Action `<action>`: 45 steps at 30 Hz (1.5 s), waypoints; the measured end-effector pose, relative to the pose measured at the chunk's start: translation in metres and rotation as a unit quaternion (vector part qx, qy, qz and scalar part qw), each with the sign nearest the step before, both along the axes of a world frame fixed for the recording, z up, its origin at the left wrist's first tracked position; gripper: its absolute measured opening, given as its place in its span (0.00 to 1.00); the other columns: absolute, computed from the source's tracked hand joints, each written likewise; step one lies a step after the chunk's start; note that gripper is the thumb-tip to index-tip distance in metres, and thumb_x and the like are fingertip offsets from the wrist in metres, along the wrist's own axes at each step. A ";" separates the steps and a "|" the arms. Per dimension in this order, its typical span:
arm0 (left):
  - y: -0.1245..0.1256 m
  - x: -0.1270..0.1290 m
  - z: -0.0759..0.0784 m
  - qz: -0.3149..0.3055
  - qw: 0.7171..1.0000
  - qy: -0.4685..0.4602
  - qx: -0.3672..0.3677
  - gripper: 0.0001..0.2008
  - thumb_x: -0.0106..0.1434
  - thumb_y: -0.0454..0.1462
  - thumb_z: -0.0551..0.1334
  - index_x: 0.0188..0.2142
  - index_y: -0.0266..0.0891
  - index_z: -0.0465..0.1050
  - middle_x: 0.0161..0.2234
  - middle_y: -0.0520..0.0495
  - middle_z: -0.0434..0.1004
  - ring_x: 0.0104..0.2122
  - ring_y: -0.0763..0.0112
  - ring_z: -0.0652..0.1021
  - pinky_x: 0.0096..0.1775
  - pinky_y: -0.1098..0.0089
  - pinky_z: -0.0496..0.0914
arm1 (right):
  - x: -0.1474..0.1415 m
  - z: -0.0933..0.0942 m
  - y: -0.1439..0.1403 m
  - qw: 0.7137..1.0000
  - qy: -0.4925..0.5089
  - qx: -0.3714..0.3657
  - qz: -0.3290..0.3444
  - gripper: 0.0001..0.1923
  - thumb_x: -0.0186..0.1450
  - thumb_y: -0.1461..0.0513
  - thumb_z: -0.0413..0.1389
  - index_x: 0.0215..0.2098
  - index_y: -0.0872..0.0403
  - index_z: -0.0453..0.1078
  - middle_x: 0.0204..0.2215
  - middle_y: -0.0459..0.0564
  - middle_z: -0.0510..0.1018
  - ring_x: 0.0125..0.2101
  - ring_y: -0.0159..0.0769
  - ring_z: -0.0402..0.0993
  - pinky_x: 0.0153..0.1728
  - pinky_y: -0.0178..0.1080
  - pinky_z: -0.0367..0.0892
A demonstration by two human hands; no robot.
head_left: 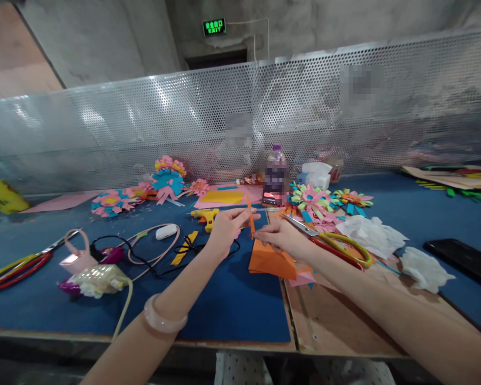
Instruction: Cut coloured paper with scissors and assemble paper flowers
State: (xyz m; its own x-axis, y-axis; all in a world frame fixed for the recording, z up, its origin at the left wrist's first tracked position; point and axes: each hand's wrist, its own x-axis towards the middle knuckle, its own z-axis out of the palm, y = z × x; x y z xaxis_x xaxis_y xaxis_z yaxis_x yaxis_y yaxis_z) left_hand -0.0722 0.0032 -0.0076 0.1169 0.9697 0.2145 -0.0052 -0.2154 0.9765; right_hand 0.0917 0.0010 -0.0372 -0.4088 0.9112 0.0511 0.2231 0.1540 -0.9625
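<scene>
A narrow orange paper strip stands nearly upright between my two hands. My left hand pinches its upper part between thumb and fingers. Lower down, the fingertips of my right hand are closed on the strip's bottom end. Folded orange paper lies on the table just under my right hand. Scissors with red and yellow handles rest beside my right wrist, blades pointing left. A yellow glue gun lies to the left of my left hand.
Paper flowers stand at the back left, more paper flowers at the back right. A purple-capped bottle is before the perforated metal panel. Cables, a power strip, second scissors, crumpled tissues and a phone lie around.
</scene>
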 end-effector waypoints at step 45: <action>-0.020 0.010 0.013 -0.063 0.987 0.146 0.030 0.15 0.56 0.43 0.60 0.35 0.35 0.77 0.34 0.45 0.80 0.38 0.64 0.76 0.42 0.71 0.67 | 0.011 0.034 0.007 0.964 0.094 0.179 -0.174 0.12 0.58 0.54 0.53 0.35 0.52 0.69 0.36 0.47 0.69 0.36 0.32 0.65 0.36 0.36 0.61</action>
